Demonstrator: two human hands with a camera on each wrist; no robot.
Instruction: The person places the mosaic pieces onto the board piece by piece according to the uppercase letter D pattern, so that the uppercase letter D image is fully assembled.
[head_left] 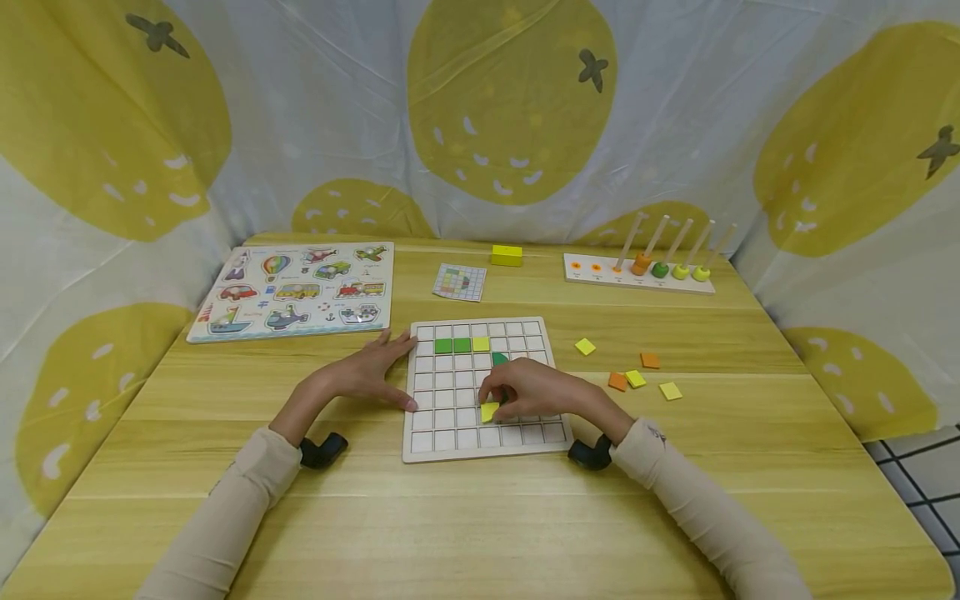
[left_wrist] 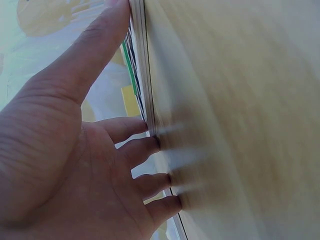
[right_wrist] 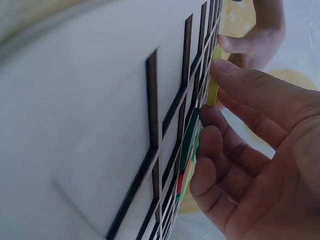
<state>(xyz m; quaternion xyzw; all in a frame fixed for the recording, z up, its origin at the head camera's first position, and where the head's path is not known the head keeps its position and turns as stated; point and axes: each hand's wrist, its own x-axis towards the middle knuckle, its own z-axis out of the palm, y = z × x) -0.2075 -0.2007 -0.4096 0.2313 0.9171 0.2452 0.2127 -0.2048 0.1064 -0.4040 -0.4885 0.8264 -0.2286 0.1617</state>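
Note:
A white grid board (head_left: 444, 418) with a wooden frame lies on the table. In its upper rows sit two green square tiles (head_left: 443, 346) and a yellow square tile (head_left: 481, 343); a dark green piece (head_left: 499, 358) shows partly behind the right hand. My right hand (head_left: 528, 387) pinches another yellow tile (right_wrist: 213, 85) between thumb and finger, close over the lower middle cells. Past its fingers, a bit of red (right_wrist: 180, 181) shows on the board in the right wrist view. My left hand (head_left: 372, 369) has its fingers spread, thumb and fingertips at the board's left edge.
Loose yellow (head_left: 585, 346) and orange tiles (head_left: 650, 360) lie right of the board. Behind it are a patterned card (head_left: 460, 282) and a yellow block (head_left: 507, 255). A vehicle picture puzzle (head_left: 296, 292) lies back left; a peg counting stand (head_left: 637, 273) stands back right.

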